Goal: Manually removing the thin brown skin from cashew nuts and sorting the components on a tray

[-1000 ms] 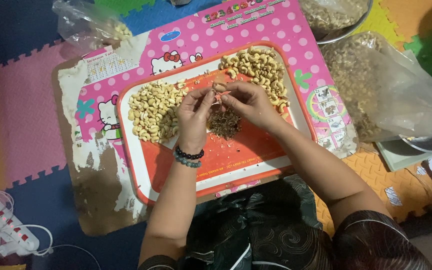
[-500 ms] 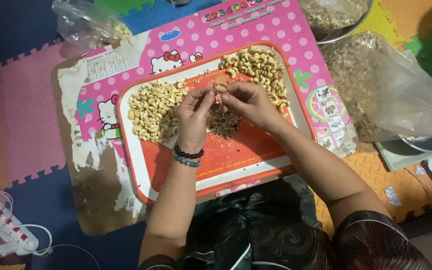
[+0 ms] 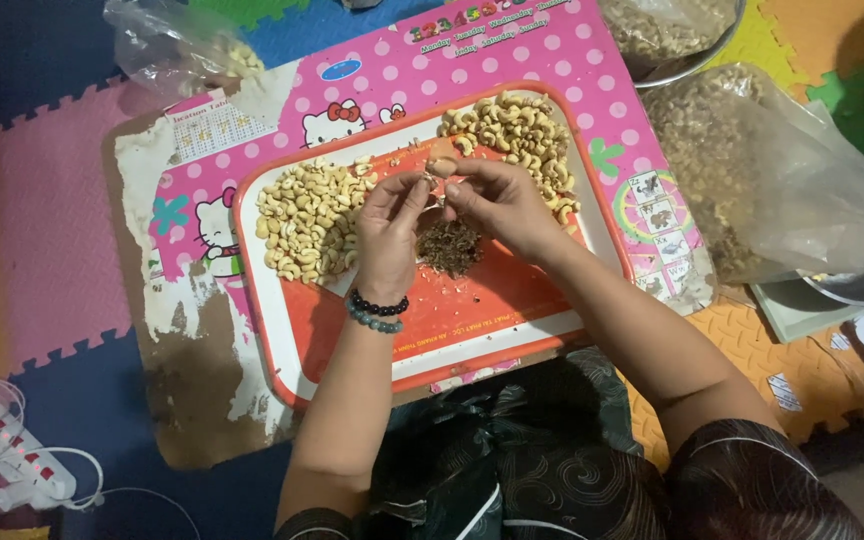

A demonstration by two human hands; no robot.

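Left hand (image 3: 389, 232) and right hand (image 3: 497, 205) are pinching one cashew (image 3: 441, 167) between fingertips.
Both hands are closing tight on it, hovering over the middle of the orange tray (image 3: 282, 330), likely so the skins are dropping onto the brown husk pile (image 3: 449, 247); peeled nuts (image 3: 304, 220) are sitting toward the left edge.

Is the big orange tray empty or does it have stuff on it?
Not empty. The tray holds two cashew piles and a brown heap of skins.
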